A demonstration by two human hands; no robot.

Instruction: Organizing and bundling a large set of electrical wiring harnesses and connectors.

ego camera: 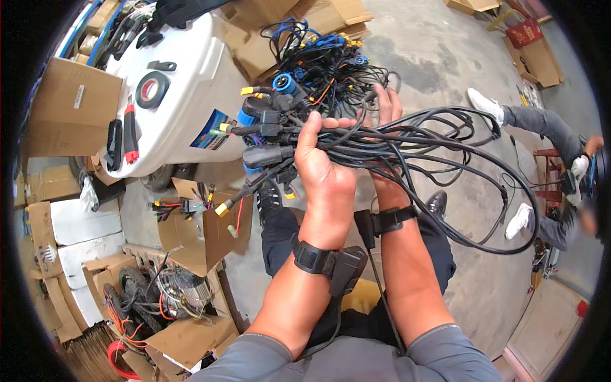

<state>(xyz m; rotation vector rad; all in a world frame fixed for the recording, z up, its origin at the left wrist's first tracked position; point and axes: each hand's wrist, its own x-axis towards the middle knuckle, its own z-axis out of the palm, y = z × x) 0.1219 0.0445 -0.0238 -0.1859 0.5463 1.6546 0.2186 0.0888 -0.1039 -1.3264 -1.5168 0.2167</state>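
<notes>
My left hand [324, 160] grips a thick bundle of black cables [377, 145], its thumb raised along the near side. Plugs and connectors crowd the bundle's left end, among them a black plug [268, 155], a blue round connector [284, 83] and a yellow connector [222, 209]. Long loops of cable [530, 205] hang out to the right. Behind the bundle is my right hand [387, 105], fingers pointing up, with one cable strand [366, 101] running between thumb and fingers. The bundle hides part of that hand. Both wrists wear black straps.
A white plastic bin [191, 95] at left carries black tape [152, 90] and a red-black utility knife [130, 133]. Beyond my hands lies a tangled cable pile [329, 62]. Open cardboard boxes [184, 238] stand lower left. Another person [549, 124] is at right.
</notes>
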